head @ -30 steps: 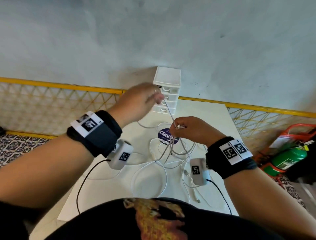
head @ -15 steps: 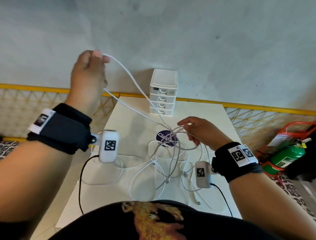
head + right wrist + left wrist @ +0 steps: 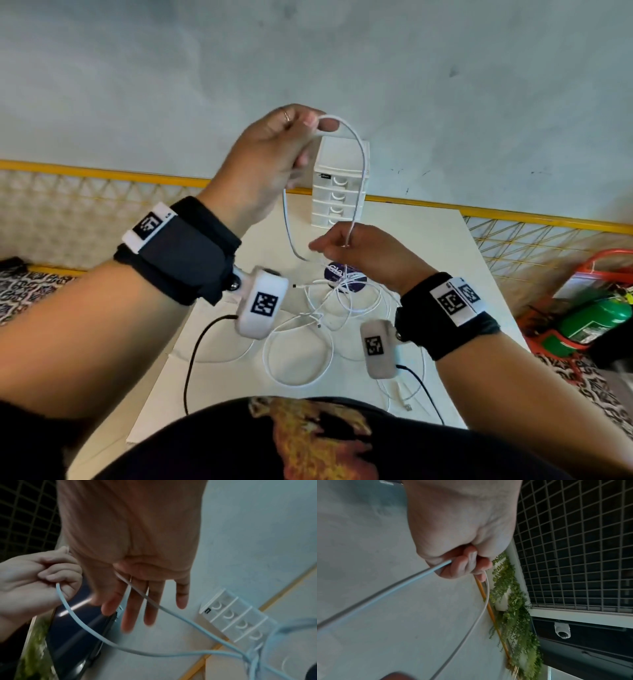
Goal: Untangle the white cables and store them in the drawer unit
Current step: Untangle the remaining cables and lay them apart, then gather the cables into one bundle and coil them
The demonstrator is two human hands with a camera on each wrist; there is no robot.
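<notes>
A: Head view first. What are the hands doing, taking the four-drawer unit [image 3: 339, 185] as landmark?

B: The left hand [image 3: 270, 161] is raised just left of the unit's top, fingers curled, pinching a loop of one white cable [image 3: 359, 161]. The loop arcs across the unit's front and drops to the right hand [image 3: 359, 253], in front of the unit's base, with a strand pinched at its thumb. The tangle [image 3: 329, 308] lies on the white table [image 3: 472, 274] nearer the person than the unit, over a round purple sticker [image 3: 337, 274].

A: Left wrist view?

B: The left hand [image 3: 464, 534] is a closed fist; cable [image 3: 476, 615] leaves it on both sides, two runs. The unit is not visible.

A: Right wrist view?

B: The right hand [image 3: 137, 561] has four fingers straight and spread, a strand crossing the palm. The thumb grip isn't shown here. The drawer unit [image 3: 236, 619] sits beyond the fingertips, all four drawers shut.

A: Risks?

B: I'd judge that pulling the loop upward while the knot stays bunched could cinch it, or drag a plug off the table. The taut strand could also tip the light unit.

A: Counts?

B: One unit, four drawers, two hands. How many cables, I cannot tell
</notes>
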